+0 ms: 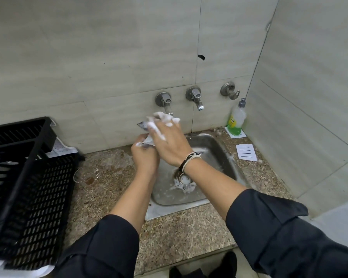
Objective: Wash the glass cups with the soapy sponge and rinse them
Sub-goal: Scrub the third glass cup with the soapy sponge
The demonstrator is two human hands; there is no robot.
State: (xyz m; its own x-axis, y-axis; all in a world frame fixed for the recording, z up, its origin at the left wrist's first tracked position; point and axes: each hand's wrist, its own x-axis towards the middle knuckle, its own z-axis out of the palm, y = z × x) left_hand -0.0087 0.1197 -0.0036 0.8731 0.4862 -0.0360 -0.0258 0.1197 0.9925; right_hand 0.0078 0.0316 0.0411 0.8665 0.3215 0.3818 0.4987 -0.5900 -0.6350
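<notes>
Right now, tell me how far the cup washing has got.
Done: nothing visibly finished; whether the black rack holds washed cups cannot be told. In hand: both soapy hands, left and right, are scrubbing a foam-covered glass above the sink. Left: rinsing it, then the dirty cup on the counter.

White foam coats the fingers of the right hand [165, 135], and the clear glass cup [147, 135] it covers shows only as a blurred sliver; whether a sponge is inside cannot be told. The left hand [144, 155] hides the cup's base. The black plastic slatted dish rack [26, 173] is cut off by the left edge.
</notes>
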